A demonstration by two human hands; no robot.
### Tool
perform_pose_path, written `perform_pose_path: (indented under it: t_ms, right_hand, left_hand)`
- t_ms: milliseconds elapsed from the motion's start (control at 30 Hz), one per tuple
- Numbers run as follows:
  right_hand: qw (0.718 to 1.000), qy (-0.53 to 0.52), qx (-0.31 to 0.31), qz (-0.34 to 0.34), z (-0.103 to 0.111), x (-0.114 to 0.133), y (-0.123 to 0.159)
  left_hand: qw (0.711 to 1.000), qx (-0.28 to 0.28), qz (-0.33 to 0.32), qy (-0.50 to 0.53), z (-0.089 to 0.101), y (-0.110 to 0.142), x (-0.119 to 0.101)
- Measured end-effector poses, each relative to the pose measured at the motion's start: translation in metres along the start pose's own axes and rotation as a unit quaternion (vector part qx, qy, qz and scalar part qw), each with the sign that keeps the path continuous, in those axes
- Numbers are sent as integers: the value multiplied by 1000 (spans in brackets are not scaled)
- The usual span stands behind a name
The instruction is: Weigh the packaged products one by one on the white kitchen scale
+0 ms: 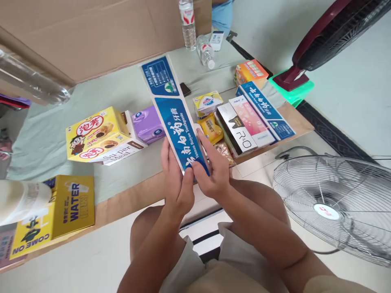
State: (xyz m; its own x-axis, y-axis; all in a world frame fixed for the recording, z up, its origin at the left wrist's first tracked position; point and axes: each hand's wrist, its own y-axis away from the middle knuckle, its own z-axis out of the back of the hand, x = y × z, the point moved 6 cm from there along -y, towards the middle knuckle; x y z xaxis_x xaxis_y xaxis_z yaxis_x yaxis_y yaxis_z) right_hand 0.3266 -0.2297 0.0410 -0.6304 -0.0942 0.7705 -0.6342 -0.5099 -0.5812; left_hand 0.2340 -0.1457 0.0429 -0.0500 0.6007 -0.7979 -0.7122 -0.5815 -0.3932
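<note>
Both hands grip the near end of a long blue and white toothpaste box point(177, 126), raised above the table's front edge and tilted with its far end up. My left hand point(177, 185) is closed along its left side, thumb at the bottom corner. Opposite it, my right hand point(212, 167) wraps the right side, thumb pressed on the printed face. Just beyond the right hand are a yellow packet point(211, 128) and a small yellow and white box point(208, 102). A purple tissue pack point(148, 123), partly hidden by the toothpaste box, lies to the left.
A yellow snack box point(91, 136) stands left. At right are a black and white box point(233, 130), a pink box point(252, 122) and another toothpaste box point(265, 108). Water bottles point(187, 26) stand and lie behind. A floor fan point(326, 207) is beside my right knee; a yellow carton point(73, 205) is front left.
</note>
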Motion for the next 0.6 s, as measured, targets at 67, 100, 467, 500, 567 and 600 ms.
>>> perform_pose_path:
  t_ms: [67, 100, 467, 500, 567, 600]
  right_hand:
    - [999, -29, -46, -1, 15, 3, -9]
    - [997, -43, -71, -3, 23, 3, -14]
    - [954, 5, -298, -21, 208, -106, -41]
    - [953, 23, -297, -45, 227, -132, -38]
    - [947, 46, -313, -65, 261, -180, -26]
    - [945, 43, -315, -74, 274, -202, -20]
  left_hand:
    - [1000, 9, -8, -11, -8, -8, -11]
    - [1000, 17, -14, -17, -13, -14, -17]
    - [971, 213, -108, 19, -134, -108, -72]
    - [967, 222, -121, 15, -151, -117, -72]
    - [961, 240, -139, 8, -187, -134, -70]
    - [957, 252, -147, 0, -204, -140, -69]
